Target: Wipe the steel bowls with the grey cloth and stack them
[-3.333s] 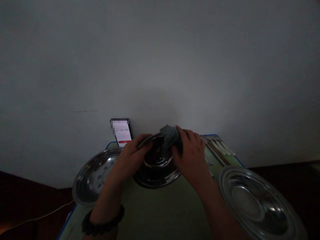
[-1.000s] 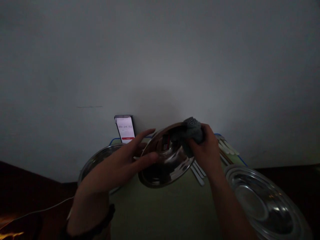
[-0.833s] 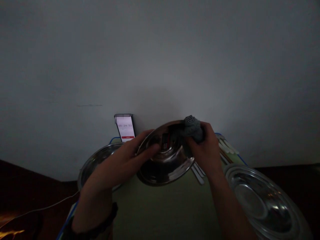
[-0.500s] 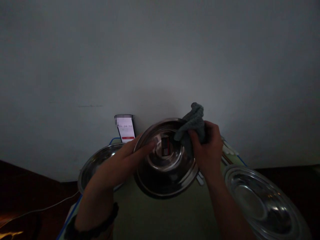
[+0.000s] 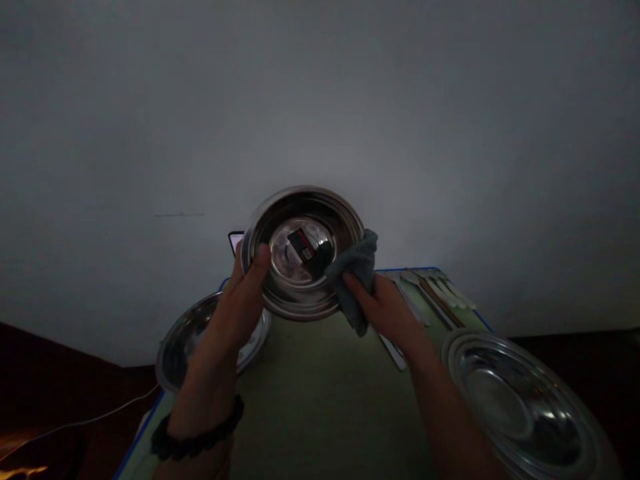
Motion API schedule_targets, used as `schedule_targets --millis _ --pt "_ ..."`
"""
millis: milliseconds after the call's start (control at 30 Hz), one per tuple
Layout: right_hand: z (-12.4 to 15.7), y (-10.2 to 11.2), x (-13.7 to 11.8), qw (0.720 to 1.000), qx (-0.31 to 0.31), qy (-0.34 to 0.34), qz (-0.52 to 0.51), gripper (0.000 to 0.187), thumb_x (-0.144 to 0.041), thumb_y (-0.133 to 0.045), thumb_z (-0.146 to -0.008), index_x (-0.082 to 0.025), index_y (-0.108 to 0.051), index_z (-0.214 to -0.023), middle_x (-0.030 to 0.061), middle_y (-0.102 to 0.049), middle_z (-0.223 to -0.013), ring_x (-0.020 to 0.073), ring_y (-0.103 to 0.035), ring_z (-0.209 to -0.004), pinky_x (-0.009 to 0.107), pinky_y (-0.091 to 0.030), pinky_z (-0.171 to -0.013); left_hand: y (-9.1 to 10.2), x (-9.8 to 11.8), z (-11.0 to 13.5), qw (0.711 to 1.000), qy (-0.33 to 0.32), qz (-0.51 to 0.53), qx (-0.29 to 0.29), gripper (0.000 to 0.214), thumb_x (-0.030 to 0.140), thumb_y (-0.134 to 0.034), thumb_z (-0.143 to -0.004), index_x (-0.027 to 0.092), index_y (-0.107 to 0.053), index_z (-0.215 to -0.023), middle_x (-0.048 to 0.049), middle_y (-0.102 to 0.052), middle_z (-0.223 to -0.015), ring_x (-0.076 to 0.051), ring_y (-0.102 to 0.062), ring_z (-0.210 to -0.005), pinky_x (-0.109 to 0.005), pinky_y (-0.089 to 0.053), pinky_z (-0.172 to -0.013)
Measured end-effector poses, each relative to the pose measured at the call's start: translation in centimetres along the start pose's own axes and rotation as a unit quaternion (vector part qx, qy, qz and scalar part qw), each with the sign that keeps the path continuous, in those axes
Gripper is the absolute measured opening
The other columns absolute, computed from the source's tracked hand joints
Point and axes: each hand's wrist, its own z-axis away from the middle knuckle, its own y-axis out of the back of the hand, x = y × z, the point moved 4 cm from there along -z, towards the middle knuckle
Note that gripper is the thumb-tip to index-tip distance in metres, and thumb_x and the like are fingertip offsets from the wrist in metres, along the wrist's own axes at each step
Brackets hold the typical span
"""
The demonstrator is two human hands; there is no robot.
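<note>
Across the left edge of the green table (image 5: pixel 320 403) sits a metal basin (image 5: pixel 175 350), its inside partly hidden. The left hand (image 5: pixel 245 293) grips a steel bowl (image 5: pixel 295 307) tilted above the table's open middle, a dark label (image 5: pixel 303 246) on the bowl's floor. The right hand (image 5: pixel 383 303) holds a grey cloth (image 5: pixel 357 267) against its right rim. Utensils (image 5: pixel 435 300) lie beyond; a second basin (image 5: pixel 455 343) hides the near right edge.

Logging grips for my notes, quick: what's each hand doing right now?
Left hand: closed on the rim of the raised metal bowl, thumb inside.
Right hand: closed on the grey cloth, at the bowl's rim.
</note>
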Motion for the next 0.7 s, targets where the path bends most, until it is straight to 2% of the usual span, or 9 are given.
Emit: schedule_targets --millis 67,200,300,400,467,533,600,700 --pt "0.0 -0.3 0.4 1.0 0.008 -0.001 0.006 0.036 -0.052 -0.052 -0.084 -0.019 -0.064 -0.091 0.0091 -0.073 -0.088 0.025 -0.069 -0.083 0.033 -0.049 -0.067 -0.5 0.0 0.3 0.998 -0.003 -0.002 -0.055 0.048 0.052 -0.058 -0.084 0.025 -0.059 -0.123 -0.0061 -0.065 -0.123 -0.028 -0.05 -0.126 -0.037 -0.036 -0.107" --pt "-0.3 1.2 1.0 0.993 0.117 0.014 0.031 0.039 -0.042 -0.065 -0.076 -0.017 -0.058 -0.105 0.0131 -0.07 -0.1 0.0269 -0.066 -0.09 0.036 -0.049 -0.073 -1.4 0.2 1.1 0.975 -0.042 0.011 -0.218 0.06 0.036 -0.072 -0.076 0.03 -0.052 -0.132 -0.0025 -0.063 -0.129 -0.027 -0.053 -0.123 -0.035 -0.041 -0.105" --pt "-0.4 2.4 0.8 0.984 0.168 0.051 0.033 0.029 -0.04 -0.066 -0.075 -0.019 -0.056 -0.094 0.0071 -0.068 -0.088 0.0235 -0.063 -0.079 0.034 -0.047 -0.067 -1.7 0.6 1.7 0.947 -0.057 0.001 -0.318 0.06 0.029 -0.071 -0.077 0.033 -0.051 -0.133 -0.0012 -0.064 -0.127 -0.026 -0.059 -0.116 -0.036 -0.047 -0.099" --pt "-0.2 2.9 0.3 0.976 0.191 0.09 0.045 0.023 -0.038 -0.066 -0.076 -0.021 -0.053 -0.085 0.0019 -0.063 -0.078 0.0193 -0.058 -0.07 0.031 -0.043 -0.062 -1.7 1.0 1.9 0.931 -0.066 -0.003 -0.359 0.057 0.025 -0.069 -0.079 0.035 -0.052 -0.132 0.0008 -0.065 -0.124 -0.025 -0.061 -0.111 -0.037 -0.049 -0.095" --pt "-0.1 3.0 -0.1 0.974 0.194 0.109 0.042 0.024 -0.038 -0.067 -0.075 -0.022 -0.052 -0.084 0.0008 -0.061 -0.077 0.0178 -0.056 -0.068 0.029 -0.043 -0.061 -1.6 1.1 1.9 0.931 -0.067 -0.003 -0.359 0.052 0.025 -0.067 -0.08 0.036 -0.054 -0.13 0.0015 -0.067 -0.12 -0.024 -0.062 -0.108 -0.037 -0.049 -0.094" --pt "0.0 3.0 -0.3 0.971 0.211 0.114 0.016 0.027 -0.042 -0.068 -0.074 -0.022 -0.052 -0.084 0.001 -0.061 -0.076 0.0178 -0.056 -0.068 0.03 -0.043 -0.061 -1.4 1.2 1.7 0.942 -0.072 -0.012 -0.328 0.046 0.027 -0.064 -0.082 0.035 -0.056 -0.127 0.0002 -0.067 -0.118 -0.025 -0.061 -0.107 -0.038 -0.048 -0.095" --pt "0.1 3.0 -0.4 0.963 0.249 0.103 -0.029 0.031 -0.045 -0.068 -0.074 -0.022 -0.053 -0.087 0.0026 -0.062 -0.08 0.0191 -0.057 -0.073 0.032 -0.046 -0.065 -1.3 1.1 1.4 0.96 -0.081 -0.02 -0.268 0.044 0.029 -0.062 -0.083 0.031 -0.056 -0.127 -0.0022 -0.066 -0.119 -0.027 -0.059 -0.111 -0.042 -0.046 -0.098" --pt "0.1 2.2 -0.1 0.949 0.281 0.072 -0.121 0.035 -0.048 -0.063 -0.078 -0.02 -0.053 -0.098 0.0074 -0.064 -0.096 0.0216 -0.06 -0.09 0.038 -0.048 -0.082 -1.2 1.1 0.9 0.983 -0.12 -0.015 -0.141 0.059 0.025 -0.062 -0.08 0.029 -0.046 -0.136 -0.0048 -0.059 -0.128 -0.03 -0.054 -0.118 -0.048 -0.041 -0.103"
